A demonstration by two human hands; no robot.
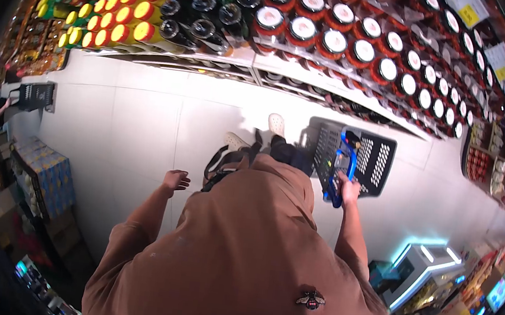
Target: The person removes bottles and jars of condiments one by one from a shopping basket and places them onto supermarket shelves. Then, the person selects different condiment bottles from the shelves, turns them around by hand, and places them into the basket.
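Observation:
I look straight down over a brown shirt at a shop aisle. My right hand grips the blue handle of a dark plastic shopping basket that hangs at my side above the floor. My left hand hangs free on the other side, fingers loosely curled, holding nothing. Both feet in pale shoes show below on the light tiles.
Shelves ahead carry yellow-capped bottles, dark bottles and several white-lidded jars. A second dark basket sits on the floor at far left beside another person. Stacked blue boxes stand at left, a lit display at right.

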